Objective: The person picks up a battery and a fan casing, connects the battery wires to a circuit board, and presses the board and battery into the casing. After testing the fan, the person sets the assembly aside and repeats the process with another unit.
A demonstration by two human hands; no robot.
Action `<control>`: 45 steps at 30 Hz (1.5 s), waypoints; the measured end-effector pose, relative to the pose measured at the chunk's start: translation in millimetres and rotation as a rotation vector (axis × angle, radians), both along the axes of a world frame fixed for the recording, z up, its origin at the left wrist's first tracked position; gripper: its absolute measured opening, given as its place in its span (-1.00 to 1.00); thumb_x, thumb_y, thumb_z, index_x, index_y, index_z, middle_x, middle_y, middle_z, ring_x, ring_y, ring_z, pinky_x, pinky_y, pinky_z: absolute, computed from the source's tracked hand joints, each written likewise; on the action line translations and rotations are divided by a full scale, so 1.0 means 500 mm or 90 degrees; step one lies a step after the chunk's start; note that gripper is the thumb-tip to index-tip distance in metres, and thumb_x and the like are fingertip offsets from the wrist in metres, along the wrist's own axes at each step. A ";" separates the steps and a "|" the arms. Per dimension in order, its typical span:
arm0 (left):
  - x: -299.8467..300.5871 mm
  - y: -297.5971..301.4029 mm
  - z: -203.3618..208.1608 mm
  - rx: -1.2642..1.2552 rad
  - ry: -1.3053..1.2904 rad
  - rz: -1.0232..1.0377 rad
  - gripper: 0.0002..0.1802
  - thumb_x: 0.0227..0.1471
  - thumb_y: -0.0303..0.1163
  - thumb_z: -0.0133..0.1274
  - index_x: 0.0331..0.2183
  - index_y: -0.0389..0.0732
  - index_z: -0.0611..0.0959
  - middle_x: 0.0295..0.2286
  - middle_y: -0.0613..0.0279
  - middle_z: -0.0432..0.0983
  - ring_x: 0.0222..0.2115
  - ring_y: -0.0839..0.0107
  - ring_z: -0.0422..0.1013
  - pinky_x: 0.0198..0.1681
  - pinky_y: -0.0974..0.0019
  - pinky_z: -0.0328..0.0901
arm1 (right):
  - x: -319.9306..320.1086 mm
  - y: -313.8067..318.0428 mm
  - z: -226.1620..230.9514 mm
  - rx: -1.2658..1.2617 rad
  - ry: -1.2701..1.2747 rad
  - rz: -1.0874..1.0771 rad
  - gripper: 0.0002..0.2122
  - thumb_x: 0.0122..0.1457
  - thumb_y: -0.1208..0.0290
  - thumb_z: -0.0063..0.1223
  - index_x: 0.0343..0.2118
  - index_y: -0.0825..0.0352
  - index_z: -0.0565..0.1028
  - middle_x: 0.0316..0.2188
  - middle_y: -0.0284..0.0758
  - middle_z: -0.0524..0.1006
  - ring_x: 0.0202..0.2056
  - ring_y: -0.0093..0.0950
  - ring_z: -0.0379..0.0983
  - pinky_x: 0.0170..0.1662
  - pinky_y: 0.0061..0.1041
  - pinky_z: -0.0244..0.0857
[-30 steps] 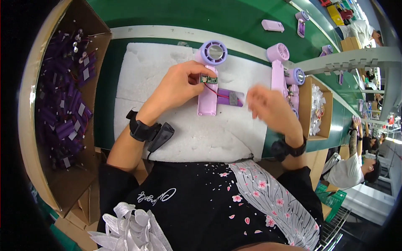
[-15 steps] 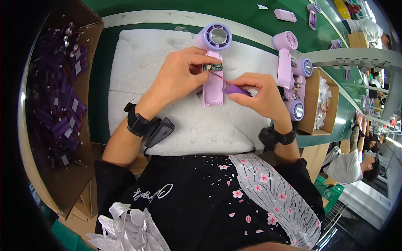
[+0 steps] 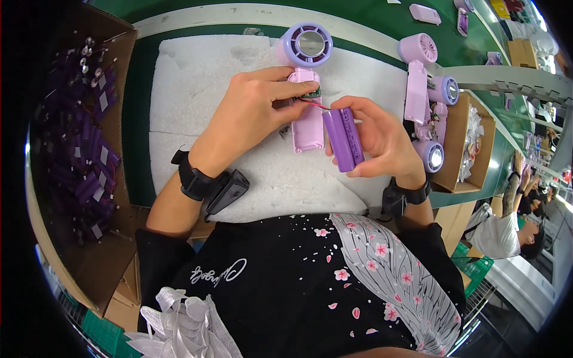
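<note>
A handheld fan lies on the white foam pad, its round purple head (image 3: 310, 45) at the far end and its opened pink handle shell (image 3: 308, 131) toward me. My left hand (image 3: 253, 110) is closed at the shell's upper part, thumb and fingers at a small green circuit board (image 3: 314, 92), which they partly cover. My right hand (image 3: 385, 140) grips a purple battery pack (image 3: 344, 140) of two cylindrical cells by its ends, just right of the shell. Red and dark wires (image 3: 313, 103) stretch from the board to the pack.
On the left, a cardboard box (image 3: 128, 89) holds many purple battery packs. Several fan parts (image 3: 416, 95) stand right of the foam pad (image 3: 197, 77), beside a smaller cardboard box (image 3: 484, 149) with white pieces. A metal rail (image 3: 501, 77) crosses the right side; a co-worker (image 3: 498, 232) sits beyond.
My right hand has turned the battery pack from lying sideways to nearly upright, showing both cells. My left hand stays at the circuit board, which now sits closer into the shell.
</note>
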State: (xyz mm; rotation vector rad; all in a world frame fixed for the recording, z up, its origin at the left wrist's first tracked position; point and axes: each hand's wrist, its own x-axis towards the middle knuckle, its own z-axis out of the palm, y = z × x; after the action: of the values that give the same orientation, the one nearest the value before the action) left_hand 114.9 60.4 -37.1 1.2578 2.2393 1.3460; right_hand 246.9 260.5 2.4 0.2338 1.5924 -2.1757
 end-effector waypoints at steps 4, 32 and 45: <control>0.000 0.001 -0.003 0.038 0.041 -0.019 -0.67 -0.14 -0.49 0.21 -0.21 -0.17 0.69 -0.37 0.10 0.56 -0.47 0.21 0.50 -0.39 0.31 0.41 | -0.008 0.011 -0.029 0.253 0.314 0.043 -0.21 -0.33 0.53 0.41 0.10 0.37 0.29 -0.05 -0.22 0.37 -0.05 -0.37 0.37 -0.02 -0.34 0.31; -0.004 -0.009 0.017 -0.015 0.021 -0.080 -0.62 -0.04 -0.61 0.08 -0.11 -0.17 0.65 -0.16 -0.14 0.52 -0.28 -0.02 0.51 -0.21 0.20 0.42 | 0.005 -0.060 -0.042 0.705 0.526 -0.016 -0.51 -0.29 0.54 0.43 -0.21 0.38 0.44 -0.01 -0.12 0.46 -0.10 -0.18 0.45 -0.12 -0.35 0.41; -0.020 -0.011 0.002 -0.035 -0.052 -0.085 -0.59 -0.08 -0.52 0.19 -0.10 -0.12 0.65 -0.24 -0.11 0.57 -0.09 0.05 0.47 -0.20 0.28 0.40 | 0.004 -0.075 -0.066 0.738 0.504 -0.062 -0.52 -0.29 0.51 0.45 -0.28 0.36 0.39 -0.01 -0.14 0.44 -0.18 -0.27 0.48 -0.15 -0.39 0.44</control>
State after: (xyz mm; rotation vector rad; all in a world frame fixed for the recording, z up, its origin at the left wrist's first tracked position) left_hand 104.6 54.9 -35.8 1.2848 2.0844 1.2553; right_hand 248.7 223.2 -30.4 -0.2750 3.1830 -1.1368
